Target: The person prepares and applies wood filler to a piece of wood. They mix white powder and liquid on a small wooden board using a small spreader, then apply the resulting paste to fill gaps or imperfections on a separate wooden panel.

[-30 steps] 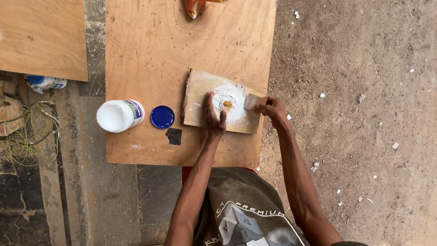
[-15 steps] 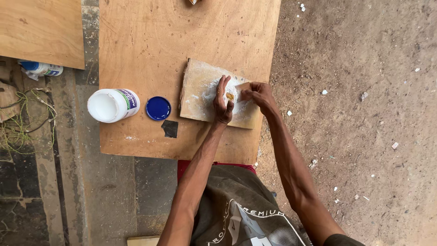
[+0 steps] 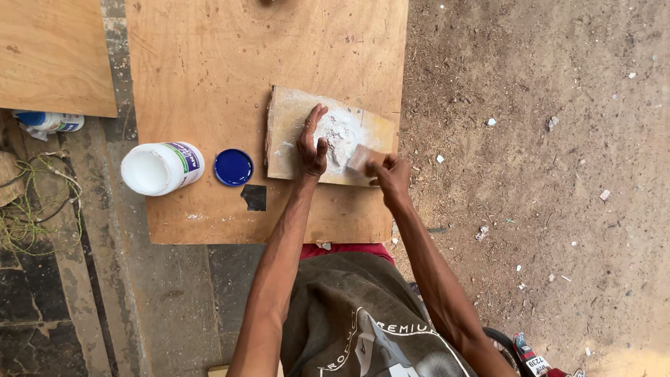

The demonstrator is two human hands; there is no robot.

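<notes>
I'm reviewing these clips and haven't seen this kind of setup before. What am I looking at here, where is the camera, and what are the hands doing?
There is no machine here: a person works with two bare hands, filmed by one camera worn on the head and looking straight down.

The left hand lies flat on a small wooden board that carries a patch of white paste. The right hand holds a small flat scraper at the edge of that paste.

The small board sits on a larger plywood sheet. Beside it on the sheet are an open white tub, its blue lid and a small dark square piece. To the right is bare dirt ground; at far left lies another plywood piece.
</notes>
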